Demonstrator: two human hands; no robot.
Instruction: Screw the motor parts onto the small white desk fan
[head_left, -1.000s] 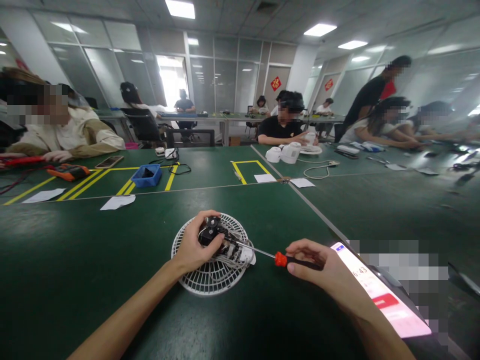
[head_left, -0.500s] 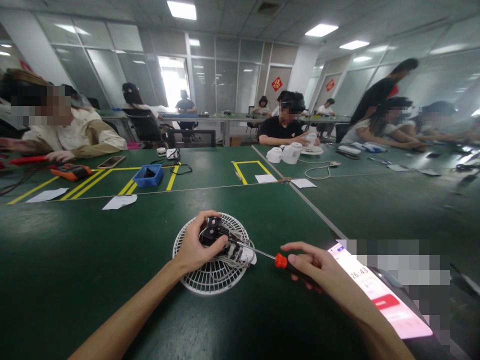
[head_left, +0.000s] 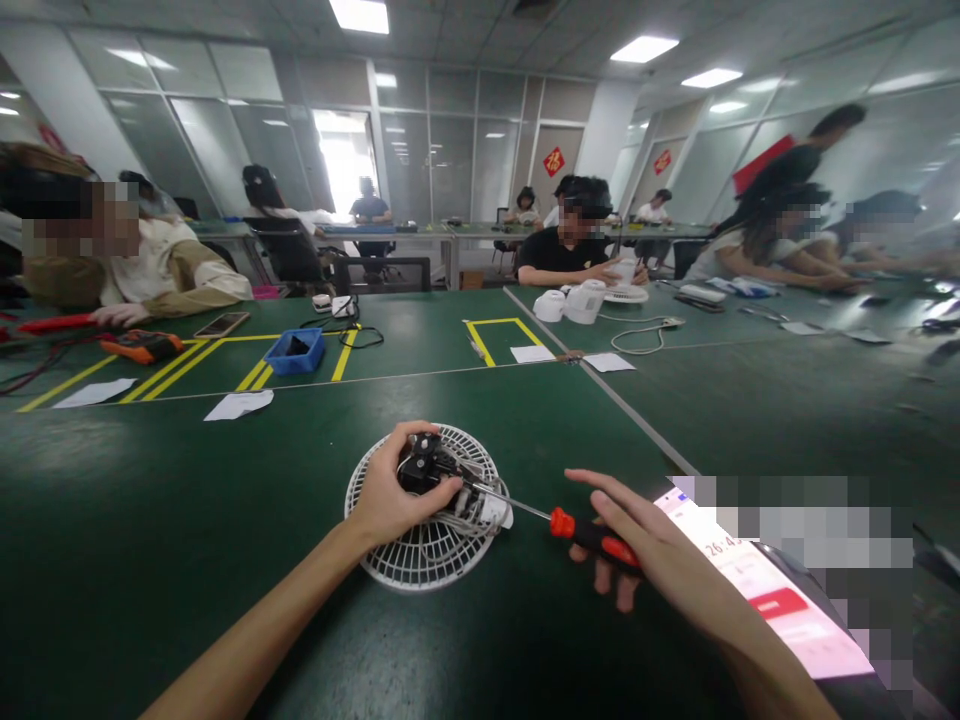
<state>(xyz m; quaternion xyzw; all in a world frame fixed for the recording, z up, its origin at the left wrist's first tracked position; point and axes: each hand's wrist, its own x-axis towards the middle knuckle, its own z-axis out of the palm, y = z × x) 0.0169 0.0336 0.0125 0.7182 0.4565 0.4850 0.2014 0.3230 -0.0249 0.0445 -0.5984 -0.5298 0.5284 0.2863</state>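
A white round fan grille (head_left: 429, 578) lies flat on the green table, with a black fan motor assembly (head_left: 421, 466) and grey wires on it. My left hand (head_left: 394, 488) is closed around the motor assembly, thumb toward its right end. From the right, the metal shaft of a red-and-black screwdriver (head_left: 592, 535) reaches in to the assembly; where the tip sits is hidden. My right hand (head_left: 630, 540) holds the screwdriver loosely by its handle. The index finger and thumb are stretched out, while the other fingers hang under the handle.
A lit phone-like screen (head_left: 780, 590) lies beside my right forearm. Farther off are a blue bin (head_left: 295, 352), an orange meter (head_left: 146, 345), paper slips (head_left: 240, 404), white fan parts (head_left: 585, 300) and a pale cable (head_left: 637, 345). Across the table a person (head_left: 574, 245) handles a white part.
My right hand's fingers have loosened and spread around the screwdriver handle, showing more of its red-and-black grip. My left hand, the motor assembly and the grille have hardly moved.
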